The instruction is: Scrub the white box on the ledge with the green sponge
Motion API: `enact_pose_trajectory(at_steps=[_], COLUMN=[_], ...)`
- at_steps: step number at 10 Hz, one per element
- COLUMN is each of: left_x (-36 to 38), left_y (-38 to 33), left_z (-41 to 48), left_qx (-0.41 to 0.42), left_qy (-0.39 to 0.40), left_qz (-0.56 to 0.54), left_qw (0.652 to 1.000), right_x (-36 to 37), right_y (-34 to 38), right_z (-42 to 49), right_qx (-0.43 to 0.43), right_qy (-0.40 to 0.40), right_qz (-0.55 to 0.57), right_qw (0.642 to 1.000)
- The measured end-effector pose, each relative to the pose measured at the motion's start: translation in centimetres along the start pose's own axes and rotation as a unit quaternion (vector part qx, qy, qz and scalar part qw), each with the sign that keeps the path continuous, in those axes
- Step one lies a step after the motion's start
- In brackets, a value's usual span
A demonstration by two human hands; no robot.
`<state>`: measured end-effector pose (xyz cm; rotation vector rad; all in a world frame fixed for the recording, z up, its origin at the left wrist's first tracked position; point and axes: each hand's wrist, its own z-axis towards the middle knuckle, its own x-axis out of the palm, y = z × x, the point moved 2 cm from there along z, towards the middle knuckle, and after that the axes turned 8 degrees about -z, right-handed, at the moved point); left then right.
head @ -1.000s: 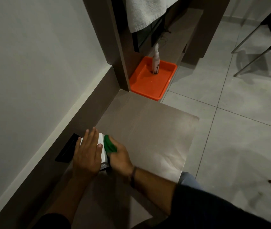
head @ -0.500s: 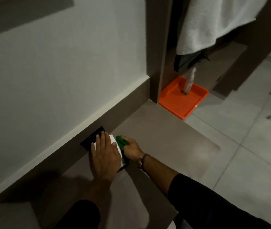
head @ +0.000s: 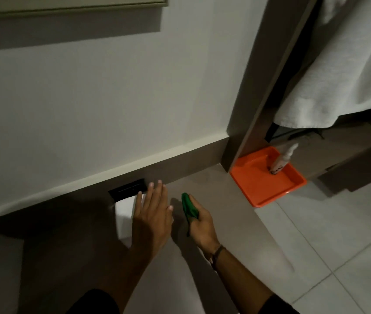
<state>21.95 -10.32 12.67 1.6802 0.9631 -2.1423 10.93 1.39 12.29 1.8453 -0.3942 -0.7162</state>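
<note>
A small white box (head: pixel 124 211) lies on the brown ledge (head: pixel 225 211) close to the wall. My left hand (head: pixel 152 214) rests flat on the box with fingers spread, covering its right part. My right hand (head: pixel 200 225) grips a green sponge (head: pixel 189 206) just to the right of the box. A narrow gap of ledge shows between the sponge and my left hand, so the sponge is off the box.
A black recessed slot (head: pixel 128 191) sits in the wall strip behind the box. An orange tray (head: pixel 259 186) with a white spray bottle (head: pixel 281 163) stands at the ledge's far end. A white towel (head: pixel 343 64) hangs above. Grey tiled floor (head: pixel 327 234) lies to the right.
The camera has tilted up and moved closer to the wall. My right hand has drawn the sponge away from the box's right side. My left hand stays on the box.
</note>
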Motion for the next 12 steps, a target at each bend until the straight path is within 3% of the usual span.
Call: enact_pose_trajectory(at_steps=[1,2,3,4,7,9,11,12], left_x=[2.4,7.4,10.6,14.6,22.5,22.9,20.7,16.6], left_y=[-4.0,-9.0,-11.7,-14.4,-14.3,-14.1,-14.3,-14.2], left_z=[1.5,4.4,6.0,8.4,11.4,11.0,10.9,9.1], left_qx=[0.02,0.013,0.027,0.022,-0.012,-0.001,0.008,-0.006], left_qy=[0.008,0.093,0.125,0.139,0.146,0.137,0.128,0.062], left_qz=[-0.026,-0.008,-0.001,0.012,0.037,0.045,0.053,0.034], left_qw=[0.999,0.996,0.992,0.99,0.989,0.99,0.99,0.997], right_x=[-5.4,-14.5,-19.6,-24.4,-25.3,-24.8,-25.4,-25.7], right_y=[-2.0,-4.7,-7.0,-10.7,-18.5,-20.4,-17.7,-13.4], right_z=[0.7,3.8,7.3,13.2,23.1,23.2,21.8,16.8], right_qx=[-0.023,-0.019,-0.003,0.019,-0.027,-0.023,-0.038,-0.083], right_qy=[-0.049,-0.123,-0.127,-0.099,-0.017,-0.001,0.027,-0.062], right_qz=[-0.077,-0.231,-0.305,-0.393,-0.557,-0.574,-0.554,-0.408], right_qw=[0.996,0.965,0.944,0.914,0.83,0.818,0.831,0.907])
